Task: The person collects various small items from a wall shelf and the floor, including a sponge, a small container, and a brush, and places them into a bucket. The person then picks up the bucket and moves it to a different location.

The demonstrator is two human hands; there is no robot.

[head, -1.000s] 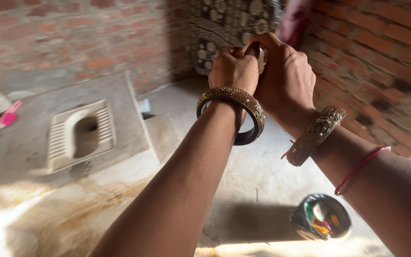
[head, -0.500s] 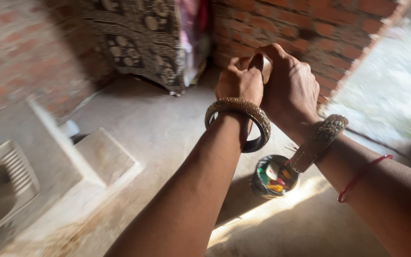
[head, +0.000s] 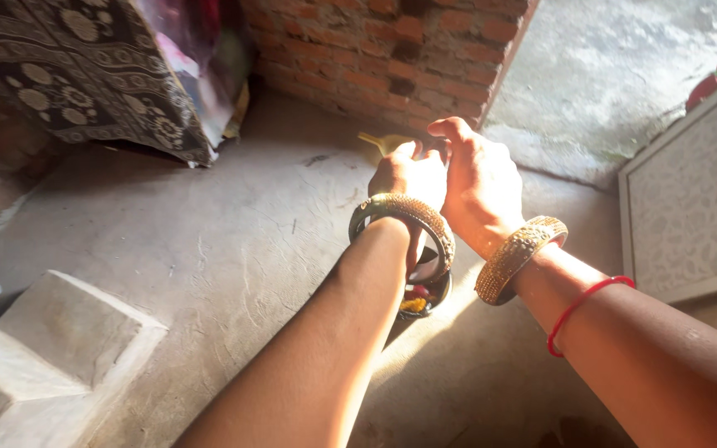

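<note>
Two bangled hands meet above a rough cement floor [head: 234, 249] in a brick-walled room.

The left hand [head: 408, 176] is curled shut and the right hand [head: 479, 178] wraps against it, fingers pressed together around something too hidden to tell. Directly beneath the wrists, a small steel bowl [head: 425, 294] holding red and yellow bits stands on the floor in a patch of sunlight. A patterned dark cloth [head: 85, 75] hangs at upper left beside the red brick wall [head: 392, 50]; a raised cement step [head: 68, 332] sits lower left, a pale textured panel [head: 690, 207] at right.
</note>
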